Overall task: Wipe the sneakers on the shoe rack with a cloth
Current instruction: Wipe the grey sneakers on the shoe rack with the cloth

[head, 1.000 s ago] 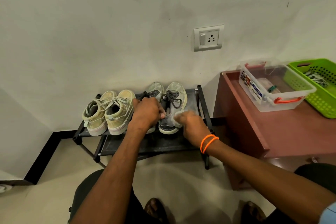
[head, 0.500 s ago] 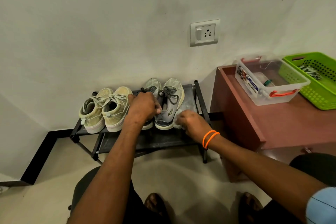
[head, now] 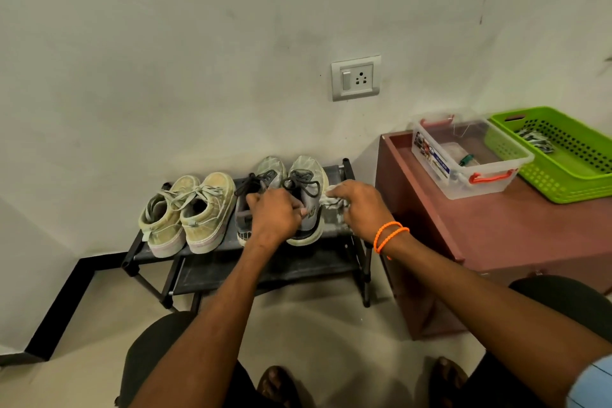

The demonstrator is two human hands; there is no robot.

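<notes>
Grey sneakers [head: 306,189] side by side at the right end of the shoe rack's [head: 334,233] top shelf, toes to the wall, laces loose. Left hand [head: 275,215] curled over the heels and collars, seemingly steadying the pair; right hand [head: 361,209] bunched round the pale cloth [head: 331,200], pressed against the outer flank of the right shoe. Likely light, soft in the upper and stiffer at the sole (best held at the heel or collar, where the shape resists squeezing); cloth limp, prone to slip unless wadded. Just left, touching or nearly so, a pair of yellowish sneakers [head: 188,212]. Further right, a reddish table [head: 490,228] carrying a clear box [head: 463,159] and a green basket [head: 559,156].
</notes>
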